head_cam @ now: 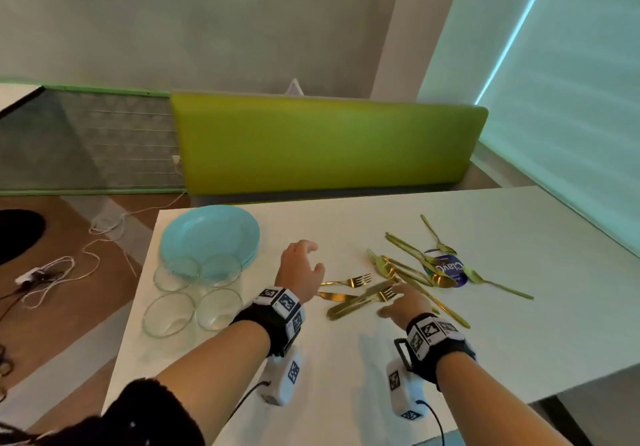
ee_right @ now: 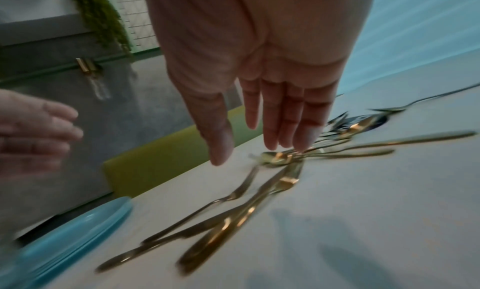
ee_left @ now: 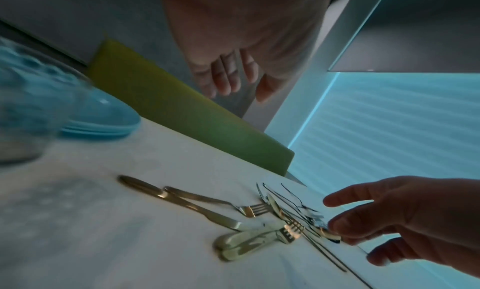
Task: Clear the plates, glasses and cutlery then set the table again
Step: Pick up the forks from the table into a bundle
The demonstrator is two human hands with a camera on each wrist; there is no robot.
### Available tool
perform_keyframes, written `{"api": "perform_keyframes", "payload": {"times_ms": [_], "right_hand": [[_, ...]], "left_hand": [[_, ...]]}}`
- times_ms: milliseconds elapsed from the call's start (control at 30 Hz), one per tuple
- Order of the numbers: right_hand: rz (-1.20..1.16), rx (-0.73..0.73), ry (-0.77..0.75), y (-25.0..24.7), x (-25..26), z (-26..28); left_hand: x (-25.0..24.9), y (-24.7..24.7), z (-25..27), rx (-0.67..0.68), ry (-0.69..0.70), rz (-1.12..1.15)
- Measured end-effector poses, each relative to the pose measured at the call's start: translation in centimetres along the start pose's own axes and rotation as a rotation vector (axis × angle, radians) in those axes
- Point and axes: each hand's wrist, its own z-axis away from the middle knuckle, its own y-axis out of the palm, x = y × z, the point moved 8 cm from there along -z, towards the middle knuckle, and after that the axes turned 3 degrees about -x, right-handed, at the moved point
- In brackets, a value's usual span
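A stack of light blue plates (head_cam: pixel 209 234) sits at the far left of the white table (head_cam: pixel 519 324), with several clear glasses (head_cam: pixel 194 293) just in front of it. Gold forks, knives and spoons (head_cam: pixel 408 272) lie scattered across the middle; a knife and forks (head_cam: pixel 360 298) lie closest to me. My left hand (head_cam: pixel 304 269) hovers above the table between plates and cutlery, fingers loosely curled and holding nothing. My right hand (head_cam: pixel 401 301) reaches over the cutlery with straight fingers (ee_right: pixel 288 125), their tips at a spoon (ee_right: pixel 275 158).
A round dark blue label (head_cam: pixel 448 270) lies under some of the cutlery. A green padded bench back (head_cam: pixel 325 140) stands behind the table. White cables and a power strip (head_cam: pixel 52 272) lie on the floor to the left.
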Motion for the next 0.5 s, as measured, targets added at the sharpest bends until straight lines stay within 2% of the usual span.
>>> {"api": "perform_keyframes", "payload": {"times_ms": [100,233,367,500], "right_hand": [[-0.014,-0.021,0.086,-2.3,-4.4,-2.4],[-0.011,-0.003,0.135,-3.6,-8.0,-5.4],[0.014,0.033,0.136,-4.1,-9.4,-8.1],[0.074,0.074,0.106,-3.8,-9.0,-9.6]], "left_hand": [[0.4,5.4,-1.6,0.178,-0.071,-0.109],[2.1,10.2,-3.2,0.352,-0.158,-0.311],[3.0,12.6,-5.0,0.418,-0.18,-0.472],[3.5,14.0,-5.7,0.46,-0.141,-0.573]]}}
